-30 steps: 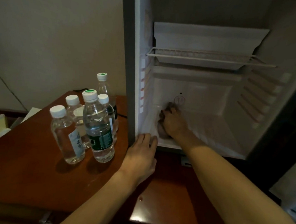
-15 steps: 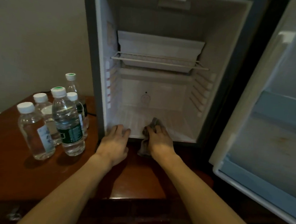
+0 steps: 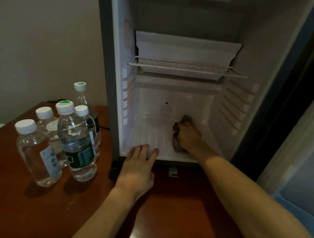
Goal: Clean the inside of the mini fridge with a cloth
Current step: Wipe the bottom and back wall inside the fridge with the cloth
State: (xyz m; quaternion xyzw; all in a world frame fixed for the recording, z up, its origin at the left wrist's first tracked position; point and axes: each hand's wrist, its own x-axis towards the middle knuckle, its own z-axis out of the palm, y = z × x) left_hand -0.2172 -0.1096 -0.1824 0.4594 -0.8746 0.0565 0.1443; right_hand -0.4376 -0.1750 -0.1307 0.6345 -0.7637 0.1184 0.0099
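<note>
Your right hand [image 3: 188, 137] is deep inside the mini fridge [image 3: 172, 94], fingers curled over the bunched cloth [image 3: 177, 139], pressing it onto the fridge floor toward the back right, just below the round mark on the rear wall. The unwiped floor, I judge, lies to the cloth's left, so sweep that way. Your left hand [image 3: 140, 166] rests at the fridge's front lip, fingers straight and slightly spread, holding nothing.
</note>
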